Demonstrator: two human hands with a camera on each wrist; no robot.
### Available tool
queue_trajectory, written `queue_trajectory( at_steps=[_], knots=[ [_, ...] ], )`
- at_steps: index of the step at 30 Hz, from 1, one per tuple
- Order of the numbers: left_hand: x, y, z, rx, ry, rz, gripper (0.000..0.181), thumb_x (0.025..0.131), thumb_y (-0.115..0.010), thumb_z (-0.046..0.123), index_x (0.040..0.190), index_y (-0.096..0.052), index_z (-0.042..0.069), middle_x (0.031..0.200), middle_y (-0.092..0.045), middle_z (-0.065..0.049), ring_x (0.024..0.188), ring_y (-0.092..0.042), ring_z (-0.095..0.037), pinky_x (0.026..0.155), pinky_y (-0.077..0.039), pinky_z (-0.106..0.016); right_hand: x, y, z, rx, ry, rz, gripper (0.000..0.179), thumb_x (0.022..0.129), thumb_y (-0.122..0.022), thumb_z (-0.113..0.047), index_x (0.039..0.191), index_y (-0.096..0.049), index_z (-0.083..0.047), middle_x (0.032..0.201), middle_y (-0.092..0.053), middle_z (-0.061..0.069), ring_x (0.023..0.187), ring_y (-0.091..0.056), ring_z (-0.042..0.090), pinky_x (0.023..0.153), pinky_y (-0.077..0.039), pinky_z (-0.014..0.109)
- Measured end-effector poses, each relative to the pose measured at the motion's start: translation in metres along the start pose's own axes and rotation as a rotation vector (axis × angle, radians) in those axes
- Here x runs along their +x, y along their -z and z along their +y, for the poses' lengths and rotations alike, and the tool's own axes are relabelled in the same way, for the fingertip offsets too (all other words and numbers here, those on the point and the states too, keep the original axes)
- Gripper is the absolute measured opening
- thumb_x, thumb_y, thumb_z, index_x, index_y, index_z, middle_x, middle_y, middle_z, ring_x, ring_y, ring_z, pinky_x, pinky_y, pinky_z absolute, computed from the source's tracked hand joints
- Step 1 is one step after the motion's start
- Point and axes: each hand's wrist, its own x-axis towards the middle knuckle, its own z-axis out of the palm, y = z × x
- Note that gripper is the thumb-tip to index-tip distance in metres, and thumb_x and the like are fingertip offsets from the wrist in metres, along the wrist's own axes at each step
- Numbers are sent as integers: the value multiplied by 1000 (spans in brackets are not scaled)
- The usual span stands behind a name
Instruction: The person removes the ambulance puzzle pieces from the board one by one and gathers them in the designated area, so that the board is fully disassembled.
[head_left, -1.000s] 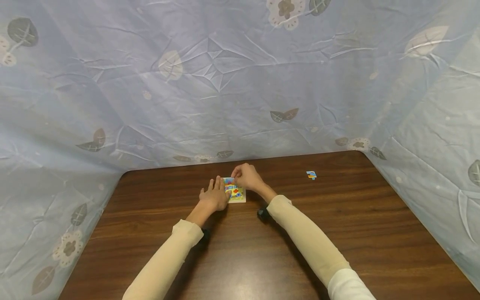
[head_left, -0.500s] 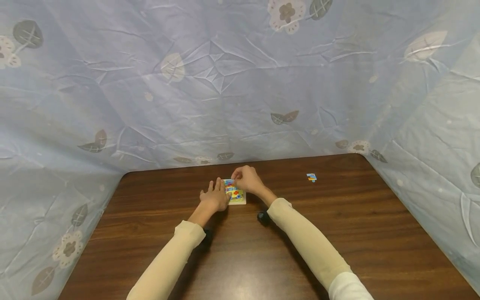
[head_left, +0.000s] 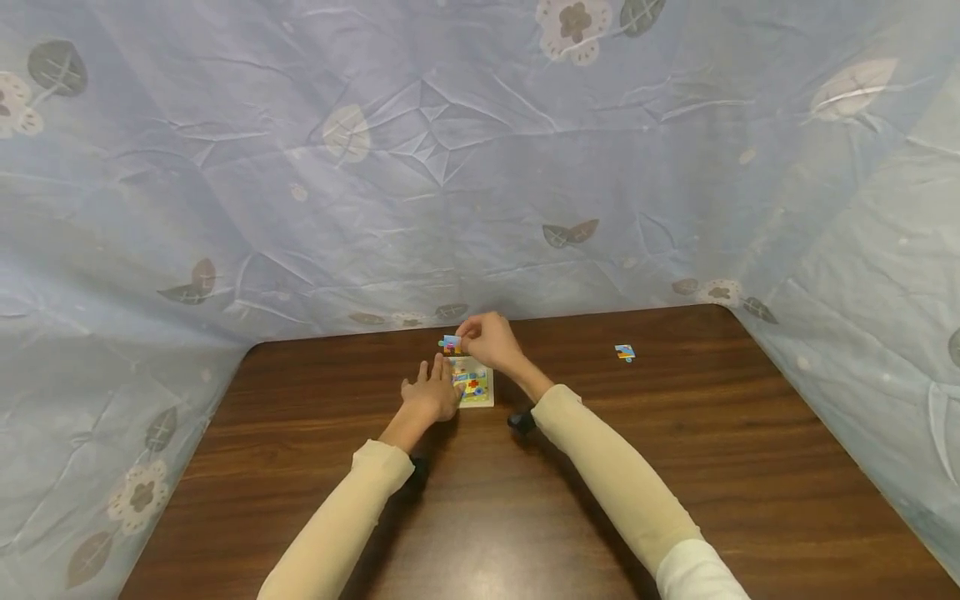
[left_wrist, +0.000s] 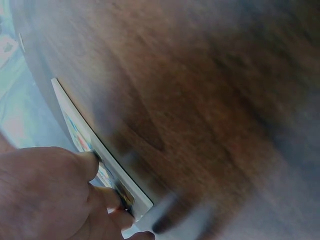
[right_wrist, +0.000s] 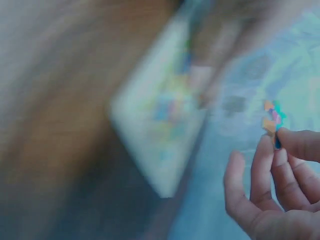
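My right hand (head_left: 491,342) pinches a blue jigsaw piece (head_left: 452,345) between thumb and fingertips, raised just past the far edge of the puzzle board. The right wrist view shows this jigsaw piece (right_wrist: 275,116) held nearly edge-on. Below it lies the small puzzle board (head_left: 487,402), pale-rimmed, with a yellow and blue picture; a pale patch shows in its upper part. My left hand (head_left: 431,396) rests along the board's left side, fingers extended, and covers part of it. In the left wrist view, its thumb (left_wrist: 90,162) lies over the board's face near the rim (left_wrist: 107,154).
Another jigsaw piece (head_left: 625,353), blue and orange, lies on the brown wooden table (head_left: 712,433) at the right. A pale blue patterned cloth (head_left: 480,183) hangs close behind the table's far edge and along both sides.
My right hand has lifted the blue jigsaw piece out of the board's upper part and moved it away past the far edge. The left hand stays on the board.
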Motion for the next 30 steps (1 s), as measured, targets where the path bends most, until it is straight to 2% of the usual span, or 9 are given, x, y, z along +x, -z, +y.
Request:
queue_trajectory(
  at_steps=[2, 4, 5, 6, 9, 16, 24, 30],
  knots=[
    [7, -4, -1, -9, 1, 8, 76, 113, -31, 51, 170, -3, 9, 179, 5, -8, 167, -2, -36, 129, -17, -73, 3, 7, -6, 26, 9, -1, 12, 96, -70, -9, 104, -78, -7, 100, -80, 11, 95, -76, 31, 93, -63, 50],
    [8, -5, 0, -15, 1, 12, 77, 113, -31, 51, 170, -2, 9, 179, 5, -8, 167, -3, -36, 129, -17, -72, 5, 14, -8, 34, 13, 2, 11, 96, -71, -9, 103, -79, -7, 98, -80, 11, 94, -76, 35, 88, -64, 45],
    [5, -3, 2, -21, 1, 7, 76, 113, -31, 50, 170, -1, 9, 179, 6, -8, 167, -2, -35, 130, -16, -71, 6, 18, -7, 40, 8, 3, 11, 96, -71, -9, 103, -79, -7, 98, -80, 11, 94, -77, 37, 85, -65, 42],
    [2, -1, 3, -26, 1, 3, 76, 114, -31, 50, 170, -1, 9, 179, 6, -8, 167, -2, -35, 131, -15, -69, 6, 21, -5, 49, 1, 3, 10, 96, -72, -9, 103, -79, -7, 97, -80, 11, 94, -77, 39, 75, -65, 38],
    [-11, 5, 7, -44, -5, 1, 74, 114, -30, 47, 170, -1, 7, 179, 5, -9, 167, -4, -33, 133, -14, -66, 5, 31, 5, 54, -19, 11, 10, 95, -73, -10, 102, -79, -6, 97, -80, 12, 96, -76, 42, 69, -61, 29],
    [-32, 11, 8, -63, -16, 12, 72, 115, -31, 45, 170, -4, 6, 180, 2, -9, 168, -4, -31, 134, -13, -62, -6, 56, 29, 54, -63, -8, 14, 96, -74, -12, 106, -79, -4, 102, -77, 15, 97, -75, 41, 71, -60, 30],
    [-33, 14, 8, -30, -30, 29, 72, 115, -30, 45, 170, -5, 6, 180, 0, -10, 167, -7, -34, 133, -15, -63, -18, 90, 54, 19, -94, -18, 14, 97, -74, -14, 106, -80, -5, 100, -77, 14, 100, -73, 45, 74, -61, 34],
    [-33, 14, 8, -25, -33, 44, 73, 114, -30, 47, 170, -5, 7, 180, 0, -9, 167, -8, -35, 133, -16, -65, -28, 113, 70, 2, -87, -36, 15, 97, -72, -11, 107, -80, -3, 99, -80, 15, 100, -75, 44, 76, -61, 34]
  ],
)
